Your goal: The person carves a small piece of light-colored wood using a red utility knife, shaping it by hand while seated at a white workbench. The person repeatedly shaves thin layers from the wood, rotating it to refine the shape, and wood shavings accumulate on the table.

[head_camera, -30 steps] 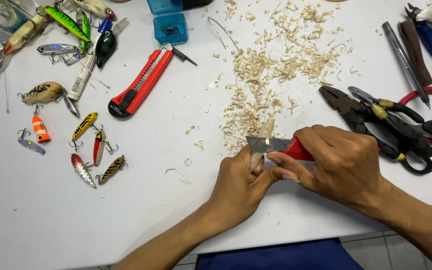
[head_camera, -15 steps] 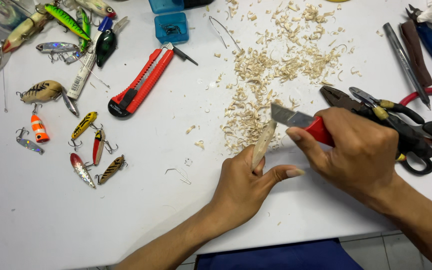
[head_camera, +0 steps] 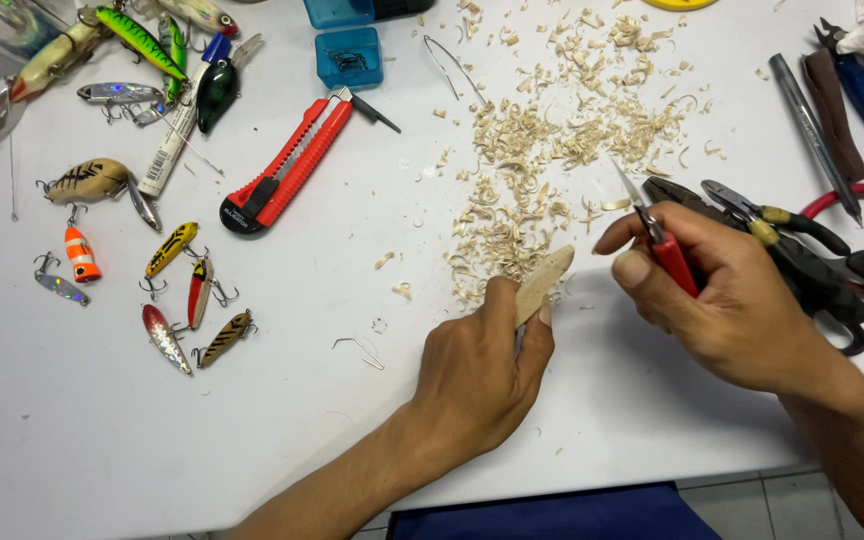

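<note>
The right hand (head_camera: 727,300) has lifted its red-handled knife (head_camera: 657,235) up and away from the wood since a moment ago, the blade now pointing toward the heap of shavings (head_camera: 552,150) beyond it. Its fingers are wrapped tight around the handle, thumb pressed near the blade. The left hand (head_camera: 477,365) is closed around the lower end of the wooden stick (head_camera: 542,282), whose pale carved tip pokes out above the thumb, well apart from the blade. Pliers (head_camera: 782,235) lie just behind the right hand; a red box cutter (head_camera: 287,170) and fishing lures (head_camera: 182,285) sit off beyond the left.
</note>
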